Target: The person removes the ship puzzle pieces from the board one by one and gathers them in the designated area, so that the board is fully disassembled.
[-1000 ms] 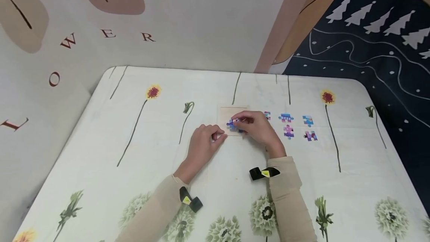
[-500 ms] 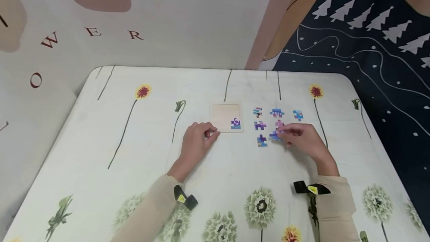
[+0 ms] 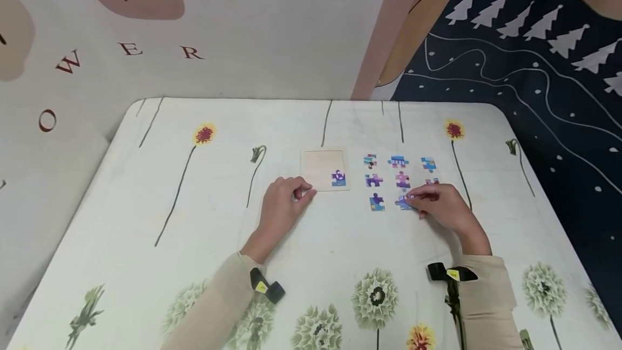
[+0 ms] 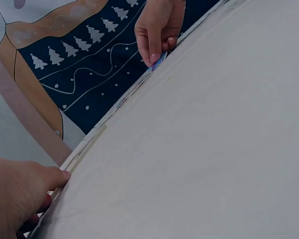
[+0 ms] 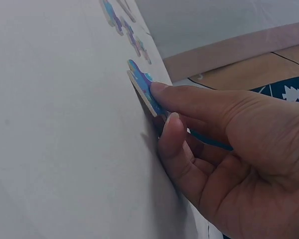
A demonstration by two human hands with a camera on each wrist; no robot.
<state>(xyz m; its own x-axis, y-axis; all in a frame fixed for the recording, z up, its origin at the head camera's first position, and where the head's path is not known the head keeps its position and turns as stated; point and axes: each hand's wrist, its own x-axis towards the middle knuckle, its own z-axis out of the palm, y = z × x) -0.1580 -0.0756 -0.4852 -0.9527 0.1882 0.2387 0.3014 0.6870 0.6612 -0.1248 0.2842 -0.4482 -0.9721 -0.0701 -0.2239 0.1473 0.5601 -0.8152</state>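
Note:
My left hand (image 3: pixel 283 204) holds the lower left corner of a square wooden puzzle tray (image 3: pixel 318 165) between thumb and curled fingers. One purple and blue jigsaw piece (image 3: pixel 338 179) lies inside the tray, at its lower right corner. To the right, my right hand (image 3: pixel 446 207) pinches a blue and purple jigsaw piece (image 5: pixel 143 85) between thumb and fingers. In the right wrist view that piece is tilted, with its pale wooden edge raised over a shadow. From the left wrist, the right hand (image 4: pixel 159 30) shows farther off with the piece's blue edge at its fingertips.
Several loose jigsaw pieces lie in rows right of the tray, among them a pink one (image 3: pixel 402 179) and a blue one (image 3: pixel 398 161). The white flowered cloth (image 3: pixel 330 253) covers the table, which meets a wall (image 3: pixel 272 42) at the back.
My right hand has left the piece in the tray's corner, moved right to the loose pieces and taken hold of another. My left hand has stayed at the tray; the head view has shifted slightly.

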